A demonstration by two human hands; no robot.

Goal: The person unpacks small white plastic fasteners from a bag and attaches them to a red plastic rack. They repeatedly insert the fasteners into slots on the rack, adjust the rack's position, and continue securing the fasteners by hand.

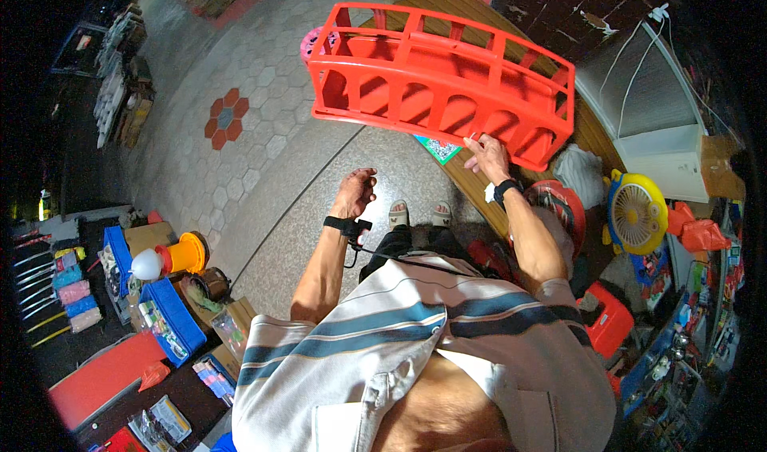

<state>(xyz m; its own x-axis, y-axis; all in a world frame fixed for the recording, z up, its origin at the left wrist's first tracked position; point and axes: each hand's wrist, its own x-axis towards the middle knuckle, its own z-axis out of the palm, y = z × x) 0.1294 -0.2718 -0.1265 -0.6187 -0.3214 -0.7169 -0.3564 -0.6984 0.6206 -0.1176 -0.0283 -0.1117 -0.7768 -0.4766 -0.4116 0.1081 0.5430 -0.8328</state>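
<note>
The red rack (459, 64) is in front of the person, its right part over the wooden table (467, 182) and its left end reaching out over the tiled floor (264, 100); how much of its weight the table carries, I cannot tell; its slatted side and arched openings face the person; a pink round thing (309, 46) shows at its far left corner.

The right hand (487, 158) is at the near lower edge of the red rack, toward its right end; its fingers are bent, thumb and forefinger close together, with a thin pale sliver at their tips; whether they pinch it or press on the rack, I cannot tell; just beside this hand, a green printed sheet (441, 150) shows from under the rack.

The left hand (357, 192) hangs over the floor, apart from the rack; its fingers are loosely curled toward the palm, and whether they close on anything I cannot tell; each wrist wears a black band (343, 226).

A white plastic bag (581, 167) and a yellow fan (637, 212) stand to the right; a blue basket (172, 320) sits at the lower left.
</note>
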